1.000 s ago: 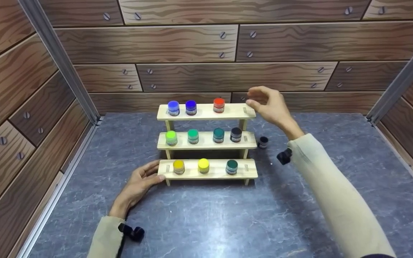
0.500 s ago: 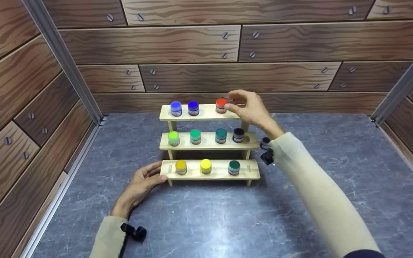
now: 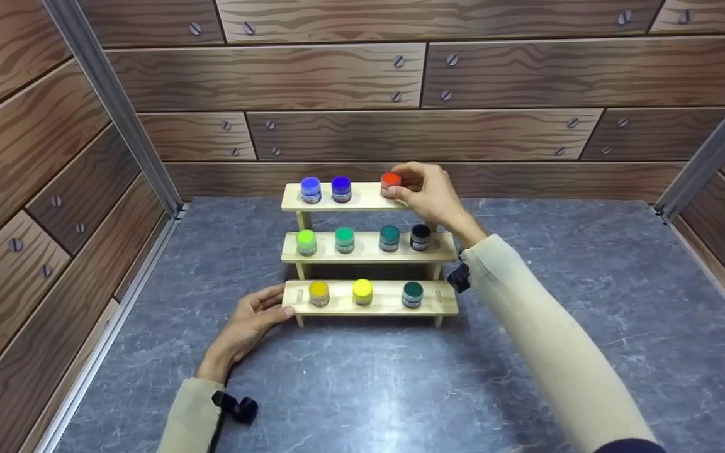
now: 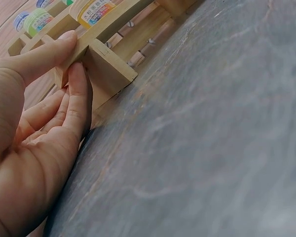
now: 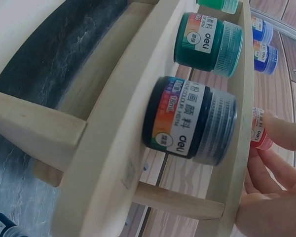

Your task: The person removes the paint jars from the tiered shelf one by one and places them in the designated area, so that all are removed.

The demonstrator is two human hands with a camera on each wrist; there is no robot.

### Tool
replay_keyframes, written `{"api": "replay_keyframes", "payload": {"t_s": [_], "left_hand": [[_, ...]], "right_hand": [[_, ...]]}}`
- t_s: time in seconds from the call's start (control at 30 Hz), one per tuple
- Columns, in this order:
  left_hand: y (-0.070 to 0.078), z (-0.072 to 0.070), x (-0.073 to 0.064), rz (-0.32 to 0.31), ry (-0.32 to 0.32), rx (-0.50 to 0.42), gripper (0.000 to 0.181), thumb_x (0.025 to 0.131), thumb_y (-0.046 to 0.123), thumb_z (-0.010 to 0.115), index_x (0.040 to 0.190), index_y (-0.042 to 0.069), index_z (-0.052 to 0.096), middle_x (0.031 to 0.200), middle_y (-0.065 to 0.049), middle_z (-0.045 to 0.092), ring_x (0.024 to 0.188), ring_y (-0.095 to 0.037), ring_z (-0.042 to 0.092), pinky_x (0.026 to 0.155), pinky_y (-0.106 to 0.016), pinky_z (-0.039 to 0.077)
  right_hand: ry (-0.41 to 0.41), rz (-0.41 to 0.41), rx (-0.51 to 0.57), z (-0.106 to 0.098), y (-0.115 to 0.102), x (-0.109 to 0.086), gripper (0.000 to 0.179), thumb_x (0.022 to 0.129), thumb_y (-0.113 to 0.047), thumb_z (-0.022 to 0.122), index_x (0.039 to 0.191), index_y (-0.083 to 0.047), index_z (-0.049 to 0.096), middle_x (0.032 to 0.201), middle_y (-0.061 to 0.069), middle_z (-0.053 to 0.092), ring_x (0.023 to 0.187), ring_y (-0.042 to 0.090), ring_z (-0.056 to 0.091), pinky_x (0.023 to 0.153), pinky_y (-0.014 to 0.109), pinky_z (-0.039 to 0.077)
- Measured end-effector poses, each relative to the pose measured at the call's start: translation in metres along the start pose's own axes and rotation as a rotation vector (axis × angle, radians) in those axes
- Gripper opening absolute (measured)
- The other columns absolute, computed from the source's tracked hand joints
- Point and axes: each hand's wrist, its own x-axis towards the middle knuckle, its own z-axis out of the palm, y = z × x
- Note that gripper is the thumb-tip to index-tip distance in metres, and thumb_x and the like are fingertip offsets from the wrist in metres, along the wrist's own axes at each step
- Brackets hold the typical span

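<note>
At the left end of the wooden stand (image 3: 367, 258), the left hand (image 3: 244, 330) pinches the corner of the front shelf (image 3: 340, 303), thumb above, fingers below; grip narrow. Nearest that end stand a lime jar (image 3: 306, 242) on the middle shelf (image 3: 367, 243), a light blue jar (image 3: 311, 190) on the top shelf (image 3: 364, 197) and an ochre jar (image 3: 319, 294) in front. Next come a dark blue jar (image 3: 341, 189), top; a green jar (image 3: 345, 240), middle; a yellow jar (image 3: 362, 292), front. Further right, a teal jar (image 3: 389, 238) occupies the middle shelf. Over the top shelf, short of its right end, the red jar (image 3: 390, 181) is held between thumb and fingers of the right hand (image 3: 428, 196); whether it bears on the board cannot be told. A dark green jar (image 3: 412, 294), front, and a black jar (image 3: 420, 238), middle, stand toward the right ends. Beyond the stand's right edge, a dark jar (image 5: 2, 228) on the grey bench (image 3: 337, 390) shows partly.
</note>
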Motion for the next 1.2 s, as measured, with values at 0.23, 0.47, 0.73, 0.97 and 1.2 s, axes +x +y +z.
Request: {"api": "replay_keyframes", "payload": {"t_s": [0.23, 0.47, 0.73, 0.97, 1.2], "left_hand": [[0.0, 0.0, -0.001, 0.004, -0.004, -0.01, 0.072, 0.098, -0.001, 0.069, 0.158, -0.018, 0.031, 0.155, -0.037, 0.046, 0.12, -0.016, 0.069, 0.106, -0.027, 0.058], [0.0, 0.002, -0.001, -0.003, 0.005, -0.005, 0.071, 0.098, -0.002, 0.067, 0.158, -0.018, 0.032, 0.156, -0.038, 0.045, 0.121, -0.016, 0.067, 0.107, -0.027, 0.057], [0.001, 0.001, -0.002, -0.004, 0.011, 0.015, 0.072, 0.099, 0.0, 0.068, 0.159, -0.015, 0.031, 0.157, -0.037, 0.044, 0.124, -0.017, 0.066, 0.108, -0.027, 0.057], [0.002, 0.002, -0.003, -0.022, 0.018, 0.015, 0.073, 0.099, 0.001, 0.069, 0.161, -0.013, 0.031, 0.159, -0.037, 0.042, 0.126, -0.018, 0.065, 0.108, -0.028, 0.056], [0.002, 0.002, -0.004, -0.01, 0.016, 0.012, 0.074, 0.099, 0.0, 0.068, 0.16, -0.016, 0.029, 0.157, -0.037, 0.044, 0.122, -0.014, 0.067, 0.108, -0.026, 0.056]], "right_hand": [[-0.001, 0.004, 0.008, 0.0, -0.001, 0.0, 0.04, 0.1, -0.012, 0.076, 0.138, -0.002, 0.069, 0.134, 0.018, 0.072, 0.117, 0.031, 0.07, 0.105, 0.042, 0.058], [0.016, -0.01, 0.004, -0.009, -0.001, -0.007, 0.038, 0.102, -0.012, 0.073, 0.139, -0.003, 0.068, 0.134, 0.017, 0.072, 0.118, 0.031, 0.07, 0.102, 0.042, 0.06], [0.033, -0.028, 0.023, -0.031, -0.002, -0.016, 0.042, 0.101, -0.013, 0.075, 0.14, -0.002, 0.067, 0.132, 0.017, 0.073, 0.114, 0.028, 0.071, 0.098, 0.034, 0.06], [0.069, -0.027, 0.035, -0.054, 0.006, -0.025, 0.042, 0.1, -0.008, 0.074, 0.14, 0.002, 0.066, 0.132, 0.022, 0.073, 0.116, 0.032, 0.072, 0.097, 0.027, 0.06], [0.11, -0.013, -0.011, -0.074, 0.019, -0.035, 0.041, 0.1, -0.009, 0.075, 0.139, 0.002, 0.067, 0.133, 0.022, 0.072, 0.116, 0.034, 0.072, 0.092, 0.021, 0.059]]}}
